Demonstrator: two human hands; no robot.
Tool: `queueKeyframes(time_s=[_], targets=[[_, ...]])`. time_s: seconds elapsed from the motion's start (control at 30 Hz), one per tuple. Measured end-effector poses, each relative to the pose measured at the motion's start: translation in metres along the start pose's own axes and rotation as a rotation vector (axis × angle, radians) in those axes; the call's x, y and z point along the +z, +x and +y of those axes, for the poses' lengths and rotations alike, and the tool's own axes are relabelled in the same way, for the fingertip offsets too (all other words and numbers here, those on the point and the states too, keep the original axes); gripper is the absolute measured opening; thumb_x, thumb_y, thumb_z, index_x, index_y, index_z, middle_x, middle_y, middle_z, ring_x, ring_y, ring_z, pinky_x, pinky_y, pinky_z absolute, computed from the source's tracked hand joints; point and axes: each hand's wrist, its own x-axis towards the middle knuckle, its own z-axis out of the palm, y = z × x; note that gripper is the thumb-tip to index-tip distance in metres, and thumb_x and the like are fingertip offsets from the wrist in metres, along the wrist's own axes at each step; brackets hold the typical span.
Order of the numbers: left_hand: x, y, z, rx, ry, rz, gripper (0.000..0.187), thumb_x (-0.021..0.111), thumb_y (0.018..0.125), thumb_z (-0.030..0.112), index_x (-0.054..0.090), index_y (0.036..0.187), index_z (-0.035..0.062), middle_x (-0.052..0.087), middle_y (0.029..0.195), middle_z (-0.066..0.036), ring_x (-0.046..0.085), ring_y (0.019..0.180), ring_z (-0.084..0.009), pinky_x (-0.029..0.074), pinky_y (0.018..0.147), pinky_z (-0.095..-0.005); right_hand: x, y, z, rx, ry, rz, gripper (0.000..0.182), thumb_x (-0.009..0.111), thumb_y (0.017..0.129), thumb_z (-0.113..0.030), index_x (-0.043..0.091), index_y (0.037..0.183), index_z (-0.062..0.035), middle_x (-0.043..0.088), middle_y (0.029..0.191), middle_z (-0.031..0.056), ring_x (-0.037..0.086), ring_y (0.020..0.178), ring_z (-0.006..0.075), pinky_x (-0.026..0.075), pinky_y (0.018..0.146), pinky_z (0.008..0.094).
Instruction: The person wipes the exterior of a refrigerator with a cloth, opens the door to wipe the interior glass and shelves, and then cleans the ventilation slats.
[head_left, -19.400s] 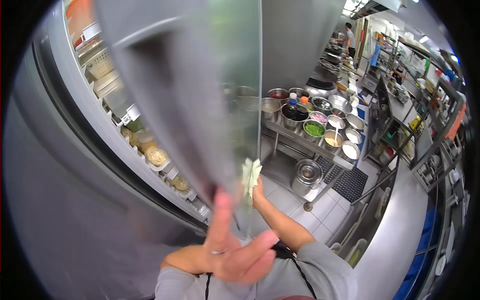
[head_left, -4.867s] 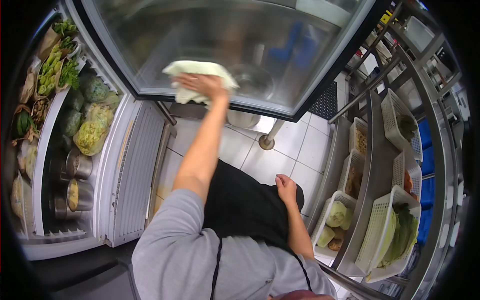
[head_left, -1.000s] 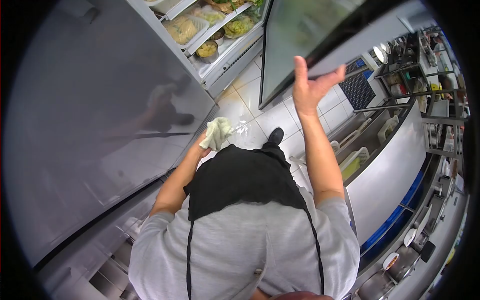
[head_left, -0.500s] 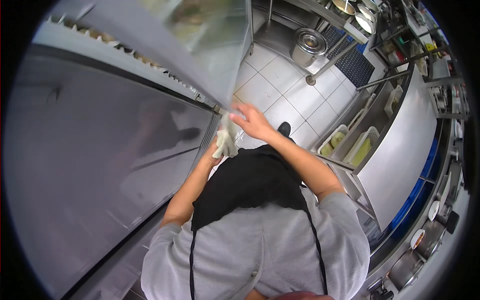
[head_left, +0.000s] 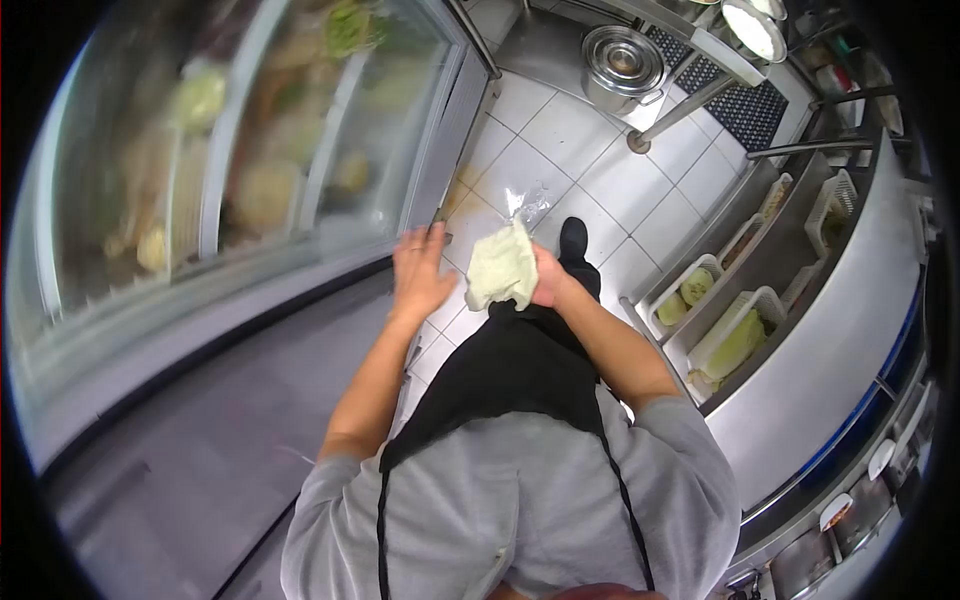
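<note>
Pale cloth is hanging just left of the fingers of the right hand, which are grasping its edge. The left hand is hovering, its fingers spread and empty near the glass door; contact cannot be told, but a swinging door could be pinching them. Beyond the right fingers, a shiny patch is glinting on the floor; if wet, it could cause slipping.

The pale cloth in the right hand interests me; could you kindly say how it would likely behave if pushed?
The pale cloth would probably fold rather than stay stiff, as its surface is wrinkled and its edges wavy. It is likely light, since the right hand alone holds it up. Whether it is damp, I cannot tell.
</note>
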Motion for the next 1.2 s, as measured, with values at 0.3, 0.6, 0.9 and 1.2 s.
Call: queueKeyframes(time_s=[0.3,0.6,0.9,1.2], targets=[[0.003,0.017,-0.12,-0.25,0.53,0.021,0.079,0.07,0.077,0.024,0.04,0.148,0.008,0.008,0.16,-0.031,0.006,0.147,-0.052,0.011,0.115,-0.066,-0.064,0.116,-0.112,-0.134,0.134,-0.055,0.061,0.043,0.1,-0.052,0.05,0.138,-0.0054,0.059,0.134,0.0129,0.058,0.122,0.0286,0.046,0.105,0.0429],[0.092,0.023,-0.105,-0.099,0.091,-0.192,0.076,0.068,0.083,0.03,0.039,0.147,-0.0005,0.013,0.158,-0.033,0.006,0.144,-0.0567,0.012,0.117,-0.0618,-0.158,0.31,-0.189,-0.48,0.041,0.434,0.061,0.041,0.101,-0.055,0.053,0.132,-0.0043,0.062,0.125,0.0127,0.062,0.111,0.0283,0.05,0.097,0.0431],[0.212,-0.046,-0.107,-0.25,-0.131,-0.642,0.077,0.068,0.085,0.037,0.035,0.152,0.0175,0.014,0.159,-0.027,0.015,0.143,-0.0535,0.02,0.114,-0.0638,-0.131,0.519,-0.209,-1.256,-0.781,0.625,0.052,0.042,0.105,-0.041,0.048,0.135,0.0008,0.061,0.125,0.0164,0.057,0.116,0.028,0.043,0.101,0.0388],[0.229,-0.042,-0.13,-0.151,-0.055,-0.701,0.076,0.068,0.085,0.036,0.035,0.151,0.0178,0.015,0.159,-0.025,0.015,0.145,-0.0504,0.023,0.113,-0.0626,-0.115,0.427,0.095,-0.802,-0.893,0.708,0.06,0.04,0.105,-0.034,0.029,0.147,0.0076,0.03,0.153,0.0283,0.023,0.145,0.042,0.015,0.12,0.044]])
